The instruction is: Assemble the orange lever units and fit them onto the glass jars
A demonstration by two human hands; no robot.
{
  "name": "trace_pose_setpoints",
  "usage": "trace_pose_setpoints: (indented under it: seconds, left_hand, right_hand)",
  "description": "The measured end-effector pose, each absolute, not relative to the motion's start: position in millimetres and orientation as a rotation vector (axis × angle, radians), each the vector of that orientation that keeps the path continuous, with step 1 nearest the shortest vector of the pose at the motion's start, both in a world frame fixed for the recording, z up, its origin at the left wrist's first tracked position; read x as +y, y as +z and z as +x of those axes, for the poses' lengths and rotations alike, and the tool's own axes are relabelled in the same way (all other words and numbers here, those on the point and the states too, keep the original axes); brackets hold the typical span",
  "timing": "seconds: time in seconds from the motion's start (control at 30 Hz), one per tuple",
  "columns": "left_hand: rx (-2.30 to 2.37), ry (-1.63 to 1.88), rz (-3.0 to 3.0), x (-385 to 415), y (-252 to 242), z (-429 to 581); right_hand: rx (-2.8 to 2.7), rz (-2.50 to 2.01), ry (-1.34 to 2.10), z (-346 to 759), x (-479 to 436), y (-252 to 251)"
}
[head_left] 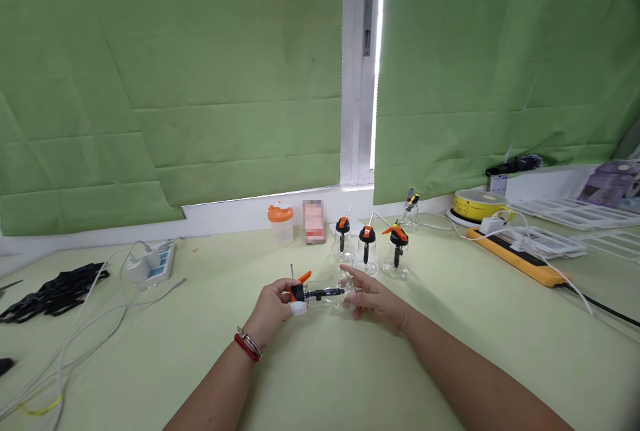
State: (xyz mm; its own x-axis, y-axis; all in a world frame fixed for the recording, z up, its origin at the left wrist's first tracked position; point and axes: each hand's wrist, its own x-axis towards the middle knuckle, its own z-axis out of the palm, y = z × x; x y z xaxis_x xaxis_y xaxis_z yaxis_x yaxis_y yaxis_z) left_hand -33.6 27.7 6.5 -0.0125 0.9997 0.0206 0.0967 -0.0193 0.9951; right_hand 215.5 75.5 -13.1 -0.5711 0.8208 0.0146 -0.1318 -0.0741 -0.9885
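A clear glass bottle (326, 283) lies on its side in the air just above the table, between both hands. Its black lid (298, 293) has an orange lever and a thin metal spout, and a black tube runs inside the glass. My left hand (274, 309), with white tape on the thumb, is closed around the lid end. Fingers of my right hand (379, 299) grip the wide base. Behind the right hand stand three similar upright bottles: a left one (342, 244), a middle one (367, 253) and a right one (398, 254).
Against the wall are an orange-lidded cup (281, 224), a small pinkish box (313, 222) and a bottle with yellow on top (411, 209). A white power strip (160, 267) with cables and black straps (55, 289) lie left. An orange power strip (520, 257) and white trays (575, 211) sit right.
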Motion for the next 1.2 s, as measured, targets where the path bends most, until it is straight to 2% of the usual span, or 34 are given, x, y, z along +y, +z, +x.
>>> trace_pose_setpoints:
  seconds: [0.53,0.83,1.2]
  left_hand:
    - [1.293,1.162,1.288,26.0,7.2,-30.7]
    - [1.308,1.206,1.274,25.0,13.2,-33.2]
    - [1.281,1.169,1.27,25.3,11.5,-32.2]
  right_hand:
    - [-1.489,-0.944,1.751,209.2,82.2,-26.5]
    - [-1.532,-0.71,1.719,217.1,77.1,-14.1]
    - [-1.483,-0.802,1.788,212.1,79.2,-17.1]
